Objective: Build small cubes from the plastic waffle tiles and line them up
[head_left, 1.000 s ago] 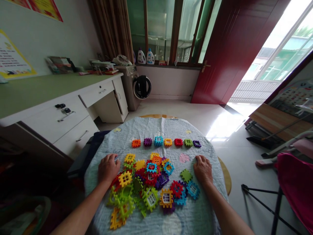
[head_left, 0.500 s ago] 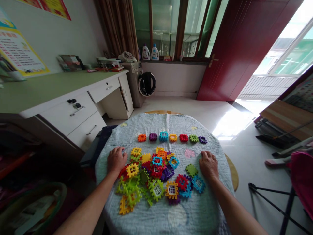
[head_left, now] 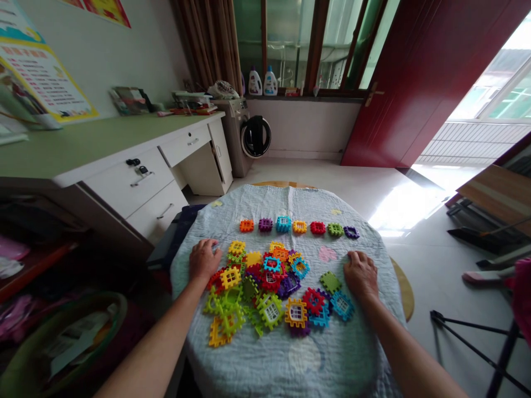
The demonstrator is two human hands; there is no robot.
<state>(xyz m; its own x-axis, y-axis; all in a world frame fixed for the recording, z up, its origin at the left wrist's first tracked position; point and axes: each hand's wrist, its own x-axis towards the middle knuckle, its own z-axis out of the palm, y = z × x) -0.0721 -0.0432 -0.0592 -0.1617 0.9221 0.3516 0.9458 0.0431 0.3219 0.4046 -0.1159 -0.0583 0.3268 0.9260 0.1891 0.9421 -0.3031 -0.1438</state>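
Observation:
My left hand [head_left: 204, 258] lies on the pale blue tablecloth [head_left: 305, 376], fingers stretched forward and holding nothing. It is just left of a pile of notched plastic building pieces, near a yellow piece [head_left: 230, 278]. On the pile's other side my right hand [head_left: 360, 273] rests on the cloth, palm down and empty. Closest to it are a green square piece [head_left: 331, 282] and a blue window piece [head_left: 342, 305]. A light green window piece [head_left: 270, 310] lies at the pile's front. Beyond the pile runs a row of small assembled blocks, including a taller blue block [head_left: 284, 224] and a red block [head_left: 317, 228].
A long desk [head_left: 124, 138] with drawers stands at the left, with a basket [head_left: 112, 337] below. Behind the table are a washing machine [head_left: 236, 138] with its door ajar and a red door [head_left: 385, 83]. Black stand legs [head_left: 468, 326] are on the floor at right.
The view has shifted slightly, so everything appears a little further right and higher. Both hands and the plastic pieces keep their places on the cloth.

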